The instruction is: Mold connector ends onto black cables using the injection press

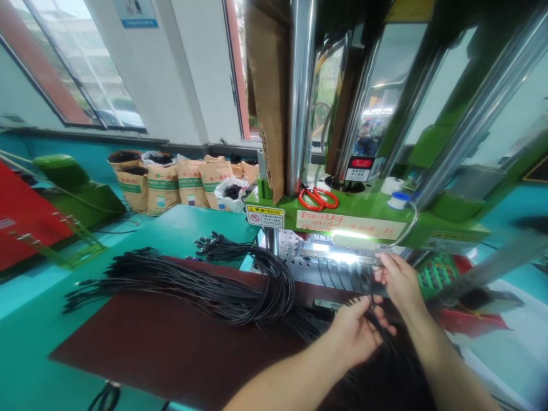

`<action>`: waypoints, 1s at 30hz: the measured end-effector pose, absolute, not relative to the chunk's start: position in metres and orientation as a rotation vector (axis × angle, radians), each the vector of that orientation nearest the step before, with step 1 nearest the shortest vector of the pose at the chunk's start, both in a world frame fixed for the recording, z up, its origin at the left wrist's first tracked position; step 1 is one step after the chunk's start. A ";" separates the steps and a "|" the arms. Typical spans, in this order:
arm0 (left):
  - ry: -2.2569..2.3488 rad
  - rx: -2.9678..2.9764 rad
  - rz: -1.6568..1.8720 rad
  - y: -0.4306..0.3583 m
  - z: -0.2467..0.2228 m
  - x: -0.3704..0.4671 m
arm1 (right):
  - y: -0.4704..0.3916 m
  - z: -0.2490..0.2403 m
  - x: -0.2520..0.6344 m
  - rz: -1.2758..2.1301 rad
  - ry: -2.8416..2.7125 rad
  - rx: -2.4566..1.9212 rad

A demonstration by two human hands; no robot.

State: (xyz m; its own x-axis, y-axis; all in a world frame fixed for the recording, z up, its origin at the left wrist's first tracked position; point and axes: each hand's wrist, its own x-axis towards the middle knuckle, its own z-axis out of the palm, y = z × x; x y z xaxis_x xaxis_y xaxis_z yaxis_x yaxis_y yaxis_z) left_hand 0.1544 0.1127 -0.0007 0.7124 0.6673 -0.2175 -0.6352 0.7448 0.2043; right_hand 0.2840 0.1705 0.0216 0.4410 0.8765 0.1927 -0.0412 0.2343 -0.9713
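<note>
My left hand (357,331) is closed around several black cables (383,331), which trail down to the right below it. Above it, my right hand (400,279) has its fingers pinched at the right end of a brightly lit metal mould (338,256); what lies between those fingertips is too small to make out. Several thin black cables hang in a row from the front of the mould towards me. To the left of my hands, a thick bundle of black cables (205,285) with connector ends lies looped on a dark brown board (171,342).
Over the mould is a green press (445,220) with upright steel columns (302,103). Red-handled scissors (319,198) and a blue-and-white spool (398,200) rest on its ledge. Paper sacks (162,185) line the wall, and a red-and-green machine (34,222) stands far left.
</note>
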 end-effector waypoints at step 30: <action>0.476 0.374 0.802 0.014 0.009 0.110 | 0.129 0.018 0.292 0.945 -0.791 -1.477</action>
